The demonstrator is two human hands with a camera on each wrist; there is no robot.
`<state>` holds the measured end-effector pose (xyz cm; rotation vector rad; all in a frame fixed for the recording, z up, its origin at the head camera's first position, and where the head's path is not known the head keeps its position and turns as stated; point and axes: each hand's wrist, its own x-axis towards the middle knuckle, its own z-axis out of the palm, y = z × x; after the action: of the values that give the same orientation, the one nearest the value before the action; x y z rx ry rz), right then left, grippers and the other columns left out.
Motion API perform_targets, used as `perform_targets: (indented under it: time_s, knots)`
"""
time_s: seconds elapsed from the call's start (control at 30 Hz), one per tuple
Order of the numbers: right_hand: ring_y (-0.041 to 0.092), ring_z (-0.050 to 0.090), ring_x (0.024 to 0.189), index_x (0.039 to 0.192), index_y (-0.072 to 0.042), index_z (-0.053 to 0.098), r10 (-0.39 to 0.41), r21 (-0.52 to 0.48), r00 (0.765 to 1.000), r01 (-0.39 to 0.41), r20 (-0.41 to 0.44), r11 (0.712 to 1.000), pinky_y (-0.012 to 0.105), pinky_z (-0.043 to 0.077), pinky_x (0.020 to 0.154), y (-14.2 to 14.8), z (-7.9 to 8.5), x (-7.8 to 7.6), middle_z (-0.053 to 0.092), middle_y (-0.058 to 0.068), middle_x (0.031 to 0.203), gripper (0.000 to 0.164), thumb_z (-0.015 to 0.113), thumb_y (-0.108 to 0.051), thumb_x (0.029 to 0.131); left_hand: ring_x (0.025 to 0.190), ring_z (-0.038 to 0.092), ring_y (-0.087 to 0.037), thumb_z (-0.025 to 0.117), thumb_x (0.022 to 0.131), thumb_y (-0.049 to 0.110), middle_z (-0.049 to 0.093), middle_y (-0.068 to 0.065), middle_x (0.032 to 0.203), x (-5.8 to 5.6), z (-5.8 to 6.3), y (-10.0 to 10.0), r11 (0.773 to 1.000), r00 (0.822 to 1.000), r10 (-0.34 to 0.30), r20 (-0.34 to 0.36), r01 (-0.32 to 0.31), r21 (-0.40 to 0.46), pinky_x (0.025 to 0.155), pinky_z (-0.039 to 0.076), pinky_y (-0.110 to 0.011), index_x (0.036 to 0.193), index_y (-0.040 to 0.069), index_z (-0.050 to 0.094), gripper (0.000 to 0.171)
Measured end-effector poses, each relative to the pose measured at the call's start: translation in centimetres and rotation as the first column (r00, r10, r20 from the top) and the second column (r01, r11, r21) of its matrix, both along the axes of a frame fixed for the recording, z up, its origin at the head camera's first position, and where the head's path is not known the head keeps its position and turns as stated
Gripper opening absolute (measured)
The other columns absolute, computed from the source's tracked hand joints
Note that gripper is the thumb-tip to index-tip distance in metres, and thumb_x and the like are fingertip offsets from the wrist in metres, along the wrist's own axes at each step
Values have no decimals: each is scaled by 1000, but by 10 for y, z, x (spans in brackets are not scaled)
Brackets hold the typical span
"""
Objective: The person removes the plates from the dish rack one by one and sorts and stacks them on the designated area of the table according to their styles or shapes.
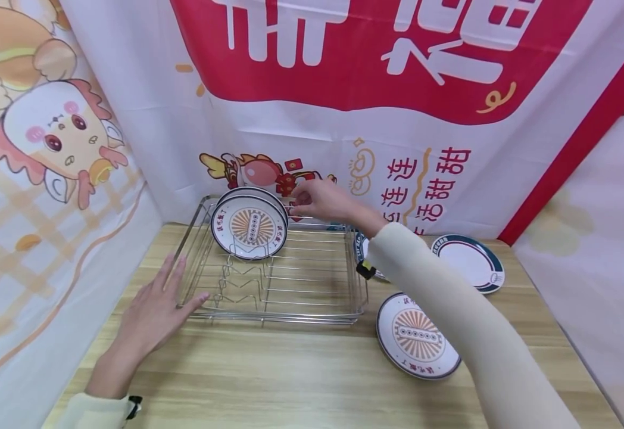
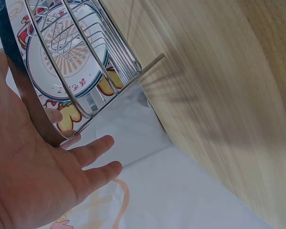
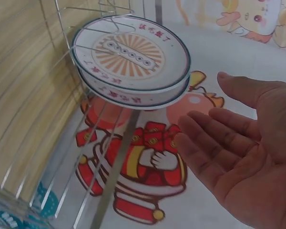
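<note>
Two white plates with an orange sunburst print stand tilted one behind the other in a wire dish rack; the front plate covers most of the rear plate. My right hand is just right of them over the rack's back edge. In the right wrist view that hand has its fingers extended, apart from the plates, and holds nothing. My left hand rests at the rack's front left corner, fingers spread. Seen from the left wrist, that hand touches the rack's frame with straight fingers.
Right of the rack, more sunburst plates lie stacked on the wooden table. Behind them sits a green-rimmed plate, and another green-rimmed plate is partly hidden by my right sleeve. Printed cloth closes off the back and sides.
</note>
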<state>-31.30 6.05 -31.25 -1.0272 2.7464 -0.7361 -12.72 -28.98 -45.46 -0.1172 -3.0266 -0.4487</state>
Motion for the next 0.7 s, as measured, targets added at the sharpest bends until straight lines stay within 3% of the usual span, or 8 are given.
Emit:
perform_targets:
  time_s: [0.43, 0.7]
  knots:
    - [23, 70, 114, 139, 0, 65, -41, 9, 999, 41, 7, 999, 35, 57, 104, -51, -51, -18, 74, 13, 125, 45, 76, -22, 100, 137, 33, -72, 46, 105, 68, -7, -19, 176, 2, 2, 2, 1000, 1000, -6, 4, 6, -7, 110, 31, -82, 171, 10, 4, 97]
    - [19, 65, 91, 130, -4, 68, -118, -5, 992, 118, 38, 993, 30, 58, 83, -72, -65, -22, 72, 8, 108, 36, 77, -21, 99, 140, 32, -70, 47, 105, 67, -6, -19, 177, 3, 2, 1, 1000, 1000, 1, -3, -1, -10, 113, 30, -80, 171, 10, 3, 97]
